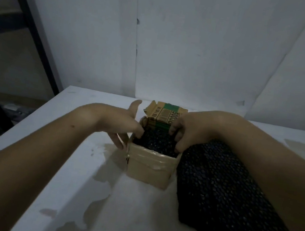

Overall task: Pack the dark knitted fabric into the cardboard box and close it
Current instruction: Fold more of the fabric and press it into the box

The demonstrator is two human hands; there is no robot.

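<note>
A small cardboard box [150,168] stands open on the white table [75,173], its far flap [167,114] raised and showing a barcode and a green stripe. Dark knitted fabric [156,141] fills the box's opening. A long dark stretch of the same material [220,196] lies on the table right of the box. My left hand [125,123] is at the box's left rim, fingers straight, their tips against the fabric. My right hand [184,130] curls its fingers down on the fabric at the box's right rim.
A white wall rises just behind the table. A dark metal shelf frame [35,33] stands to the left, past the table's edge. Worn patches mark the table surface [102,168] left of and in front of the box.
</note>
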